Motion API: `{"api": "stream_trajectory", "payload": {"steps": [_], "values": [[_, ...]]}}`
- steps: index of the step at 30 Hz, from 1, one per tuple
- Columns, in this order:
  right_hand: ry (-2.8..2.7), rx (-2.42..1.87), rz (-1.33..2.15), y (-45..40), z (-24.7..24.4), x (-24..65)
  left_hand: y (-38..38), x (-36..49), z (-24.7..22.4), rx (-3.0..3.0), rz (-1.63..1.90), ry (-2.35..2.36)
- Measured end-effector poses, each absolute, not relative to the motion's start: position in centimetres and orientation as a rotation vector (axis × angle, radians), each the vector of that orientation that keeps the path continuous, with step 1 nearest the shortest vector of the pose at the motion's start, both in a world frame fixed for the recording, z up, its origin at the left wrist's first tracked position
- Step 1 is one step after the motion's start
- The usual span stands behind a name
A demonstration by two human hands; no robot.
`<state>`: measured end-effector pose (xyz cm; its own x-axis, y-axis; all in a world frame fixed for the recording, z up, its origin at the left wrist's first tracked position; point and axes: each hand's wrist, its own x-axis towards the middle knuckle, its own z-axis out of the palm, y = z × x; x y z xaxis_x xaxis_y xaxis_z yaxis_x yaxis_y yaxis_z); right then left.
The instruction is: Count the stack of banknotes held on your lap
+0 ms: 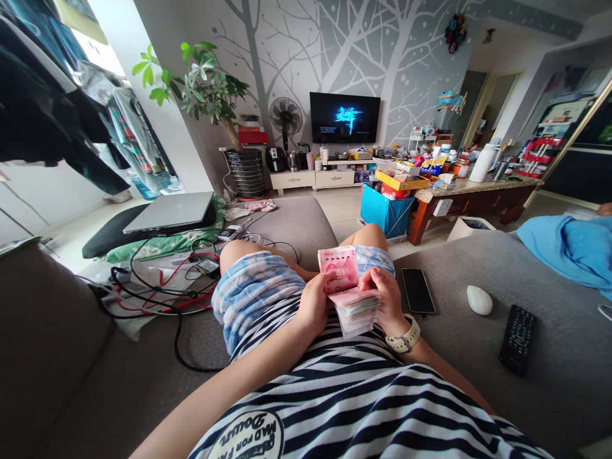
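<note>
Over my lap, my left hand (pixel 314 305) is closed on pink banknotes (pixel 340 268) marked 100, which stand up facing me. My right hand (pixel 388 298) is closed round a thicker folded wad of banknotes (pixel 357 311), with pale and bluish edges showing. The thumb and fingers of the right hand touch the top of this wad, right beside the upright notes. A pale watch (pixel 405 336) is on my right wrist. How many notes each hand holds cannot be made out.
On the sofa to my right lie a phone (pixel 419 291), a white mouse (pixel 479 300) and a remote control (pixel 518 339). Tangled cables (pixel 165 287) and a laptop (pixel 169 212) are at left. A cluttered table (pixel 488 186) stands ahead right, beside a blue bin (pixel 385 210).
</note>
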<state>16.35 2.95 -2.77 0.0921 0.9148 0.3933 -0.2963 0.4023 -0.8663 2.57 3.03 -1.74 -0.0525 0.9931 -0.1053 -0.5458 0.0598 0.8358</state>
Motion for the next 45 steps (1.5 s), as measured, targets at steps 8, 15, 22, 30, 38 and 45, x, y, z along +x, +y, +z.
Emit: {"api": "stream_trajectory", "payload": {"steps": [8, 15, 22, 30, 38, 45], "values": [[-1.047, -0.82, 1.032, 3.2, -2.4, 16.4, 2.8, 2.5, -1.5, 0.686, 1.342, 0.842], [-0.992, -0.818, 1.104, 3.4, -2.5, 16.3, 2.3, 2.6, -1.0, 0.707, 1.326, 0.835], [-1.018, -0.808, 1.06, 3.4, -2.7, 16.2, 2.1, 2.7, -0.7, 0.694, 1.33, 0.851], [-1.026, -0.826, 1.041, 3.3, -2.5, 16.3, 3.0, 2.7, -2.0, 0.608, 1.37, 0.85], [-1.046, -0.817, 1.024, 3.5, -2.9, 16.4, 2.9, 2.7, -1.8, 0.574, 1.386, 0.888], [-1.027, -0.781, 1.052, 3.7, -3.4, 16.5, 2.7, 2.7, -1.7, 0.591, 1.38, 0.877]]}}
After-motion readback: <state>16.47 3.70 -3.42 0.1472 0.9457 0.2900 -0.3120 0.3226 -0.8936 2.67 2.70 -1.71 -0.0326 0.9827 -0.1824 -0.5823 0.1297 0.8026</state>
